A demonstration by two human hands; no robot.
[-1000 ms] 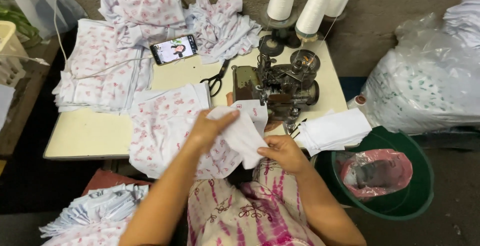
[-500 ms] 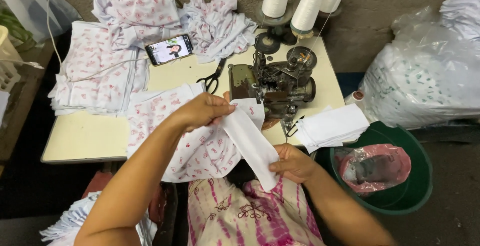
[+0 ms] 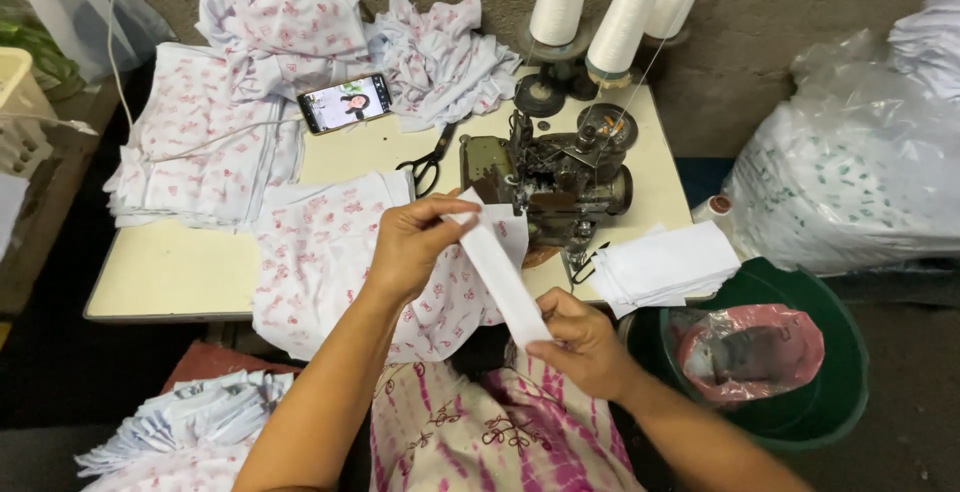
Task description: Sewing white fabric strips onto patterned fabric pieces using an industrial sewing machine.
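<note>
White fabric strip [image 3: 497, 270] runs diagonally, far-left end pinched in left hand [image 3: 412, 244], near-right end pinched in right hand [image 3: 583, 344].

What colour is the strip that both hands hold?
Plain white. The strip is seen best in the head view, stretched between the left hand and the right hand.

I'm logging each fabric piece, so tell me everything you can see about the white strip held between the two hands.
The white strip is a long, narrow band of plain, soft-looking cloth with no print. It is pulled fairly straight and slants from upper left to lower right. The left hand pinches its upper end and the right hand grips its lower end. It hangs above the printed fabric on the table, just in front of the sewing machine.
</note>
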